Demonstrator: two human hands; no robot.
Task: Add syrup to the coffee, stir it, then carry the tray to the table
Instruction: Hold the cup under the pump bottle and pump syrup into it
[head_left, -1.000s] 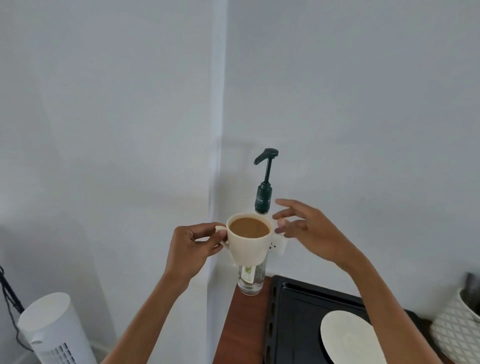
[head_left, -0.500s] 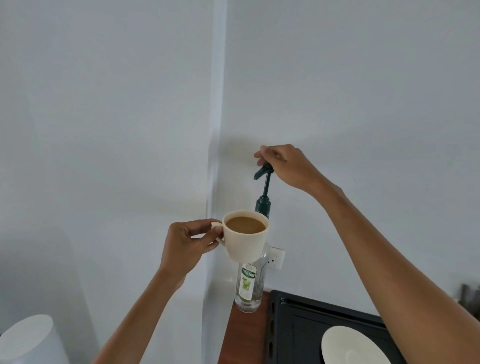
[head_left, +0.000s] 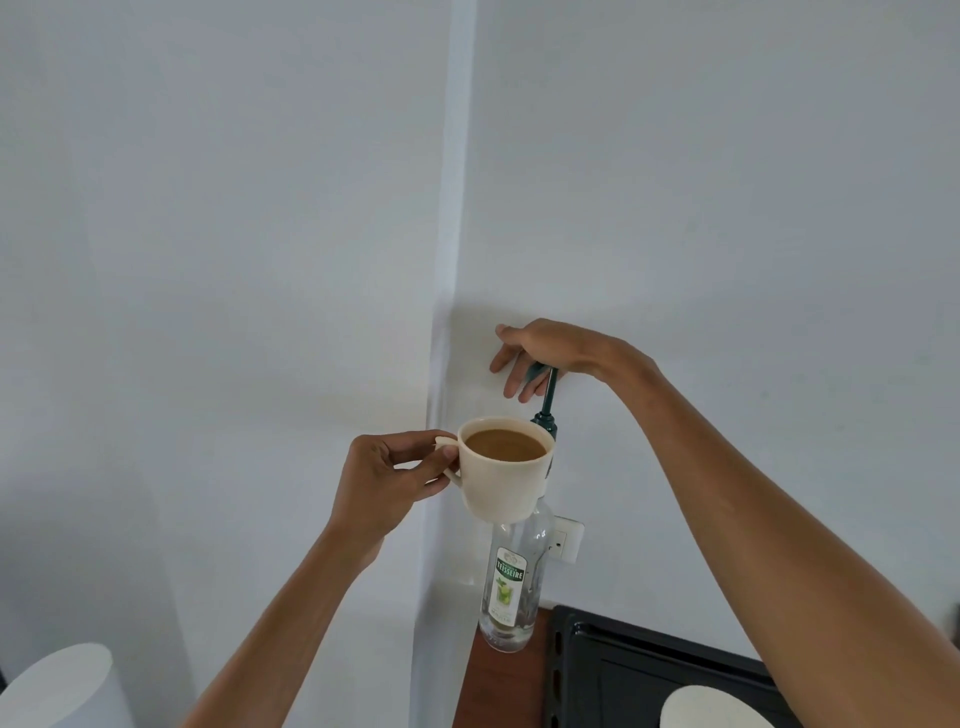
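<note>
My left hand (head_left: 387, 480) pinches the handle of a cream cup (head_left: 504, 470) filled with brown coffee and holds it in the air, in front of the neck of a clear syrup bottle (head_left: 511, 582). The bottle stands on the brown counter beside the wall and carries a dark green pump (head_left: 546, 402). My right hand (head_left: 540, 353) rests palm down on the pump's head, fingers spread over the spout, which is mostly hidden. The cup sits below and in front of the pump.
A black tray (head_left: 623, 670) lies on the counter at the lower right with a pale saucer (head_left: 711, 709) on it. A white wall socket (head_left: 563, 540) is behind the bottle. A white cylindrical object (head_left: 62, 686) stands at the lower left.
My right hand rose from beside the cup to the pump head and now lies flat on it with the fingers spread. The cup stayed near the bottle's neck.
</note>
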